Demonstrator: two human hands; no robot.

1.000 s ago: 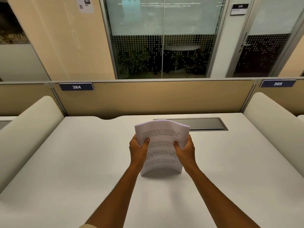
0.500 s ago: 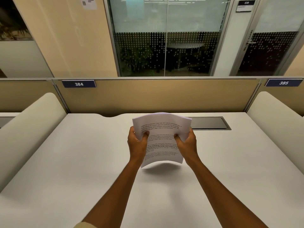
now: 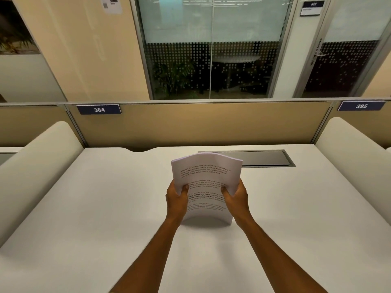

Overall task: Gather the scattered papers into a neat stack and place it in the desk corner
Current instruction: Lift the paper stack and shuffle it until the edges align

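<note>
Paper stack (image 3: 206,182) is standing near-upright at desk centre, bottom edge on or just at the desk (image 3: 84,208) surface, sheets bowed toward the camera, printed text facing me. Left hand (image 3: 176,199) clamps the left edge, right hand (image 3: 236,197) clamps the right edge, thumbs on the front sheet, the other fingers behind the stack and out of view. Top edge looks roughly flush, slight stagger at the upper right. No loose sheets visible anywhere else on the desk, so gathering looks done; my read is this is the squaring step, edges getting aligned against the surface. Left to do: finish alignment, then move the stack to a corner. Far corners sit by the partition (image 3: 201,125); cable hatch (image 3: 264,158) is just behind the stack on the far right, side dividers (image 3: 38,166) flank both edges. Placement not started.
</note>
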